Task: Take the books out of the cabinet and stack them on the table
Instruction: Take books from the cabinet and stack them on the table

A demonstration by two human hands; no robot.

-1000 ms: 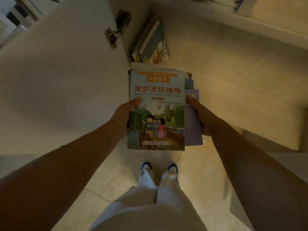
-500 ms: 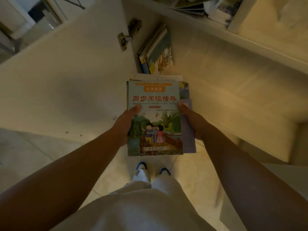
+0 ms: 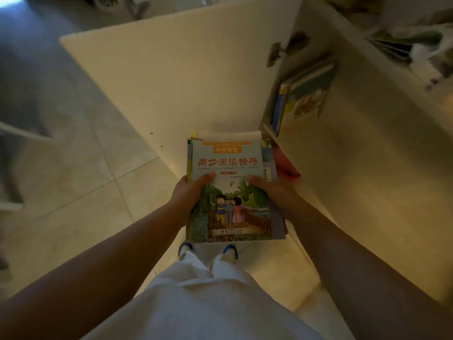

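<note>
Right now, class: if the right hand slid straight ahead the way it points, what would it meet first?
Probably the cabinet's lower shelf edge, just beyond the held stack of books; depth is unclear. The right hand points up-frame toward it.

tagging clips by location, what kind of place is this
Probably a room in a home: a cream cabinet with an open door, children's books leaning on its shelf, and a pale tiled floor.

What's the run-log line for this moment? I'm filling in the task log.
phase: carrying | left hand: grips book stack | right hand: grips stack | cabinet: books remain | table: not visible
</note>
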